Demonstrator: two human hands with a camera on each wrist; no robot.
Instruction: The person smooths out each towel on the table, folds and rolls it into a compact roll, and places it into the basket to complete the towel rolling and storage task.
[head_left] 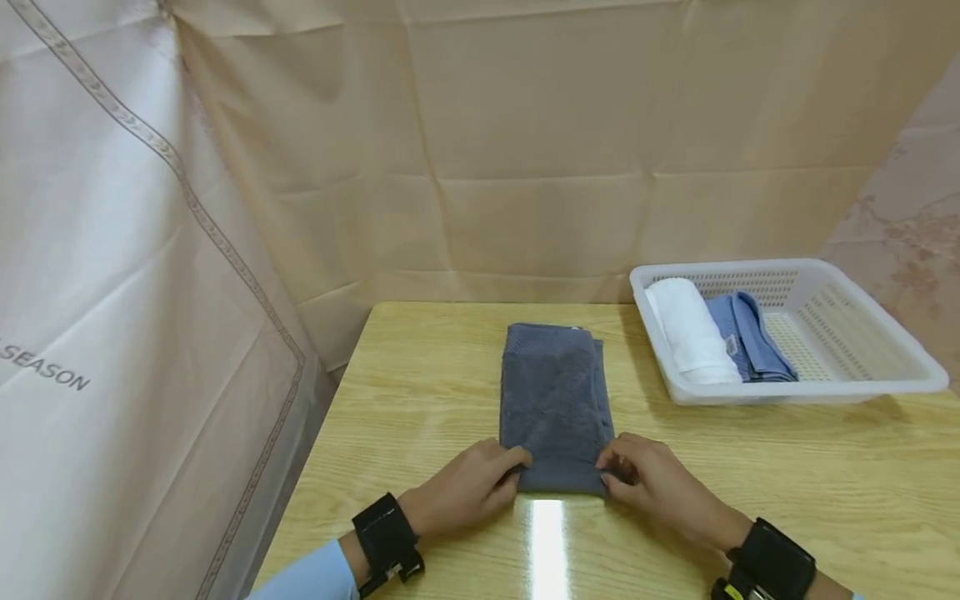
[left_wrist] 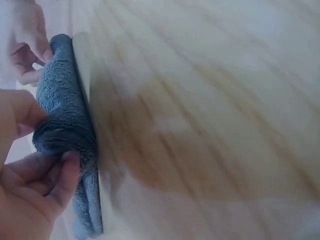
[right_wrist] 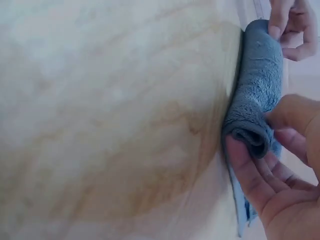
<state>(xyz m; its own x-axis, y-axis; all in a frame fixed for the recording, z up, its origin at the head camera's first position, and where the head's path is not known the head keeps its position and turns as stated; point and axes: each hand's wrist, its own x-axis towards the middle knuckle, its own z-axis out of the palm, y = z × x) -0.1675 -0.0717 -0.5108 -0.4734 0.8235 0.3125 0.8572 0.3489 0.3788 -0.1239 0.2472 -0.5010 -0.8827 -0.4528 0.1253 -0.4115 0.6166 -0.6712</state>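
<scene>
A dark grey-blue towel lies folded lengthwise on the table, its near end turned up into a short roll. My left hand pinches the roll's left end between thumb and fingers; in the left wrist view the coiled layers of the towel show at the fingertips. At the other end my right hand pinches the same roll, and the right wrist view shows the spiral edge of the towel between thumb and fingers. The towel's far part stays flat.
On the right of the wooden table stands a white plastic basket. Inside it, at the left, are a rolled white towel and a folded blue towel. A beige cloth hangs behind, and a pale curtain hangs at left.
</scene>
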